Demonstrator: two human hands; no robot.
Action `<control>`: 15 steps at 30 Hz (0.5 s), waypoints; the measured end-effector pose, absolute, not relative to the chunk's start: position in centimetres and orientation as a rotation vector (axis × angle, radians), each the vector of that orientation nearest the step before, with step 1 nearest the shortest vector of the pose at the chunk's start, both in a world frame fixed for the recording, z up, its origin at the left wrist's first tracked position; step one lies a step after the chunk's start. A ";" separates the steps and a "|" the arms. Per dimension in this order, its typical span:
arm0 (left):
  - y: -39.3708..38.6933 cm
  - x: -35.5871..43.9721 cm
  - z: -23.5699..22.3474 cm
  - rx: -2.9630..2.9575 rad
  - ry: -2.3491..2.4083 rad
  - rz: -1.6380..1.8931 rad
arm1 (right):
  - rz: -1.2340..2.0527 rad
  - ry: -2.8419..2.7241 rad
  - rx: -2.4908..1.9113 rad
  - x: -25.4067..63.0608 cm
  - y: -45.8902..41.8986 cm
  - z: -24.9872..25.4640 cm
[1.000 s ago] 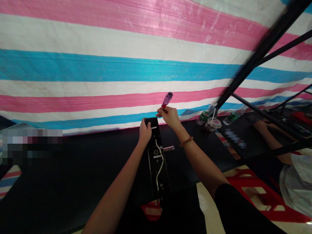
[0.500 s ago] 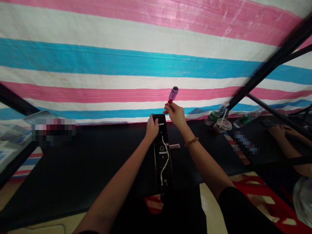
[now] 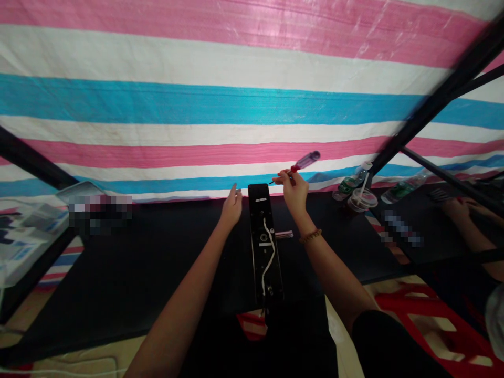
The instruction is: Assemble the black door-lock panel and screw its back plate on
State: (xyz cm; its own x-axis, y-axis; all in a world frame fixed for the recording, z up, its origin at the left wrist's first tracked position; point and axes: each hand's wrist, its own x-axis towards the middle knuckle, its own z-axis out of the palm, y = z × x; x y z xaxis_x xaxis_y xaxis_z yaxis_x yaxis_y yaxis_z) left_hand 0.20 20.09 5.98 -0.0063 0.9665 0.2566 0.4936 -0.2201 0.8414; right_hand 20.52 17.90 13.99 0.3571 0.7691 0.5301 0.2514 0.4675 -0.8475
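A long black lock panel lies on the black table in front of me, its back side up with a white cable running along it. A metal handle sticks out on its right. My left hand hovers just left of the panel's far end, fingers loosely apart, holding nothing that I can see. My right hand is beyond the panel's far right corner, pinched round a screwdriver with a purple handle and red collar, tilted up to the right.
A striped pink, white and blue tarp hangs behind the table. Plastic bottles and a lidded cup with a straw stand at the right. Another person's hand rests further right. Red stools stand on the floor.
My left hand has let go of the panel's far end and moved left. The screwdriver has tipped from nearly upright to slanting right, lifted off the panel.
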 end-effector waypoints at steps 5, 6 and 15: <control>11.9 -8.0 4.4 1.801 1.628 0.939 | 0.435 -0.919 -1.011 23.3 11.5 12.6; 10.0 -8.9 3.9 1.818 1.625 0.874 | 0.439 -0.873 -1.017 23.8 10.1 12.0; 4.1 -8.8 1.2 1.974 1.674 0.672 | 0.598 -0.615 -1.101 24.6 1.1 7.0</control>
